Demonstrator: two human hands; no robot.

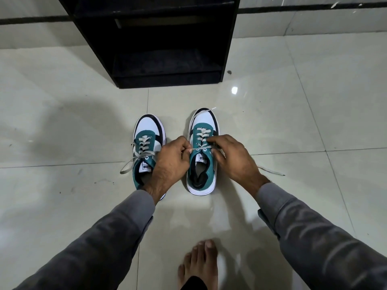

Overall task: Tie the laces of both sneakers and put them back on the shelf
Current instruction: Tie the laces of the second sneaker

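A person crouches on the floor, left hand pinching the lace taut across the right sneaker, right hand closed on its other end. Slack could let the crossing loosen; a free end trails past the toe. The left sneaker sits just beside, untied, both well short of the shelf.

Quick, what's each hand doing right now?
Left hand: closed, pinching the right sneaker's lace.
Right hand: fingers on the same lace; grip cannot be told.
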